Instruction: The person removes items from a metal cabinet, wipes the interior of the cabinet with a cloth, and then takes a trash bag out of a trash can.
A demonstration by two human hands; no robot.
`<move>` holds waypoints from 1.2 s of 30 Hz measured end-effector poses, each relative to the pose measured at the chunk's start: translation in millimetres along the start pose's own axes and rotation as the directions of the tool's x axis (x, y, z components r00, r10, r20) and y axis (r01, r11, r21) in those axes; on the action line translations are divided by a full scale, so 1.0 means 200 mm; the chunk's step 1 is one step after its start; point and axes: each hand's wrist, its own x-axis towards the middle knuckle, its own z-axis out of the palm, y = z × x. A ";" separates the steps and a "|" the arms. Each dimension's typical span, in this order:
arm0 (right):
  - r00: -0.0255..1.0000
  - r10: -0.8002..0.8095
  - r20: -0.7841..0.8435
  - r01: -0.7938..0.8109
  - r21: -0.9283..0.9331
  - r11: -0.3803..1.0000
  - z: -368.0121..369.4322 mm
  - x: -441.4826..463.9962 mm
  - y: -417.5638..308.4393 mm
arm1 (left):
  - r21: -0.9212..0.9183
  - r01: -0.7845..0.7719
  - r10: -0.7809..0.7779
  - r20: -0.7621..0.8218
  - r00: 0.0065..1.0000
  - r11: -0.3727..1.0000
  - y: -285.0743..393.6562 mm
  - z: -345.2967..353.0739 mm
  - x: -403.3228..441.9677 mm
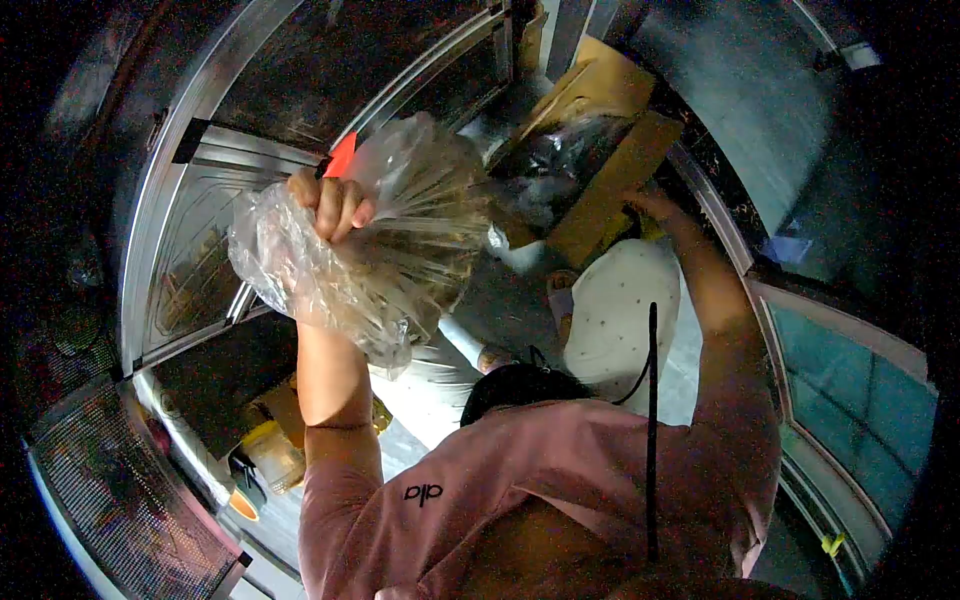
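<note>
My left hand (335, 205) is raised on the left, its fingers closed round the gathered neck of a clear, crumpled plastic bag (420, 220). The bag hangs and spreads out around that hand; what it holds, if anything, is hard to make out. A bright orange-red pointed piece (342, 155) shows just behind the knuckles. My right hand (650, 205) reaches down to the flap of an open cardboard box (610, 185). Its fingers are dim and partly hidden, so their grip does not show. Dark and clear plastic (570, 160) lies inside the box.
A metal-framed door (190, 200) stands at the left and a framed glass panel (850, 380) at the right. Low on the left are a yellow-lidded container (270, 450) and a perforated panel (120, 490). My legs in pale trousers (620, 310) are below the box.
</note>
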 end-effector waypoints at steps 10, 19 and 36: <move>0.954 0.231 0.191 -0.168 -0.299 0.939 0.25 0.00 -0.05 | 0.524 0.086 -0.064 -0.059 0.996 0.847 -0.53 -0.03 0.35; 0.924 0.290 0.248 -0.190 -0.362 0.913 0.29 -0.05 -0.03 | 0.908 -0.149 -0.496 -0.071 0.865 -0.391 -1.13 -0.46 -0.01; 0.818 0.375 0.437 -0.165 -0.446 0.880 0.21 -0.04 -0.13 | 0.995 -0.037 -0.355 0.001 0.935 -0.097 -0.61 -0.17 -0.09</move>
